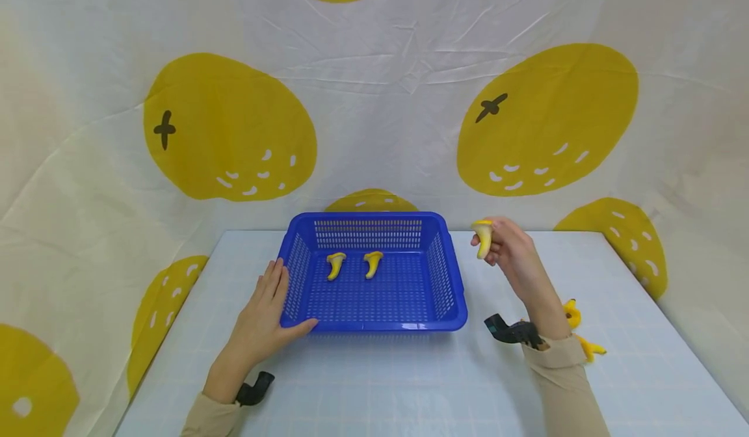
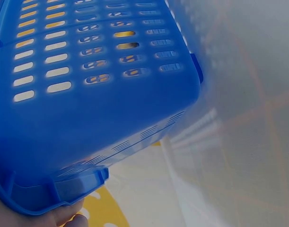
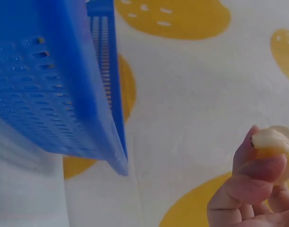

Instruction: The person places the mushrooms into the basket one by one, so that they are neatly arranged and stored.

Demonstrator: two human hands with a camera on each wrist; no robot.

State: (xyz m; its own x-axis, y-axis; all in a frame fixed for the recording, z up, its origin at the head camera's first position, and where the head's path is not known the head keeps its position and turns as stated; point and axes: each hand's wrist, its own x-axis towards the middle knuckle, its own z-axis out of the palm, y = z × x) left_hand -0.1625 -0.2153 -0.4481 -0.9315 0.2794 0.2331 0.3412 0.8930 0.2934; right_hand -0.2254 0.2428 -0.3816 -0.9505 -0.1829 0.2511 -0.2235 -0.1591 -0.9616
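Yellow toy [image 1: 483, 237]; pinched in right grip [image 1: 514, 253], beside blue basket [image 1: 380, 326]; left grip [image 1: 263, 313] wide, touching basket

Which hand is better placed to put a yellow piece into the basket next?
Likely the right hand: it holds a yellow piece beside the blue basket, while the left hand touches the rim.

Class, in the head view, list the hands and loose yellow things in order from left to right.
Left hand, first yellow piece in the blue basket, second yellow piece in it, third yellow piece held in the right hand, partly hidden yellow item or items.
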